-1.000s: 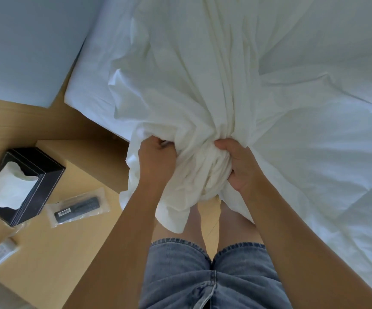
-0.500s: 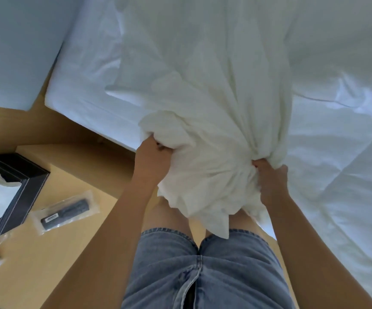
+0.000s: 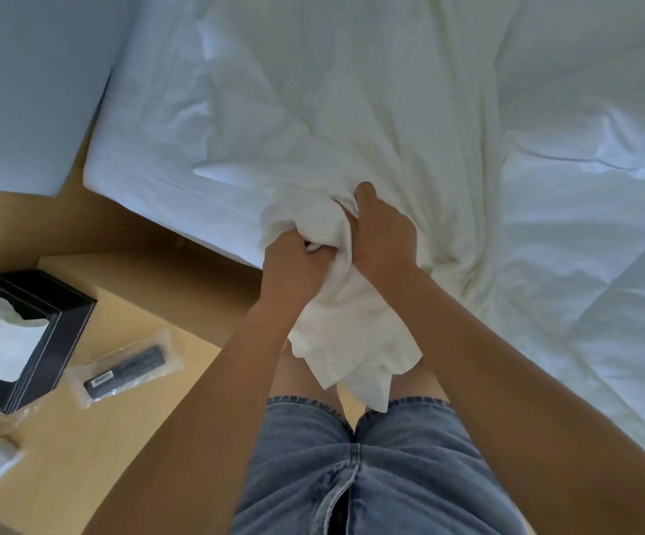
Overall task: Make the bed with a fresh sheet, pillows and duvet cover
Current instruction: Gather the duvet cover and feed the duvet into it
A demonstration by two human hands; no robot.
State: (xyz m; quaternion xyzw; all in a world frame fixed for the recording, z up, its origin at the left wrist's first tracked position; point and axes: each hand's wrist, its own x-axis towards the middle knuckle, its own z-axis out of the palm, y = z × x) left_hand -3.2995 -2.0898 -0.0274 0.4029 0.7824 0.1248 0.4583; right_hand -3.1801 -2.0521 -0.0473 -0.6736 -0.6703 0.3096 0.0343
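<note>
— What's hidden?
— Fingertips, buried in cloth (only knuckles show).
— Grip?
— My left hand (image 3: 293,264) and right hand (image 3: 384,233) both clench the bunched white sheet (image 3: 336,225), at the mattress (image 3: 151,179) edge.

To your left, the black tissue box (image 3: 62,322) sits on the light wooden nightstand (image 3: 81,457), the bagged black remote (image 3: 125,368) just right of it. Ahead, the crumpled white duvet cover (image 3: 351,110) lies on the white-sheeted bed (image 3: 151,156).

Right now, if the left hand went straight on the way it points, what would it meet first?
The left hand would meet the bunched white cloth it grips; just behind, probably the right hand, depth unclear.
</note>
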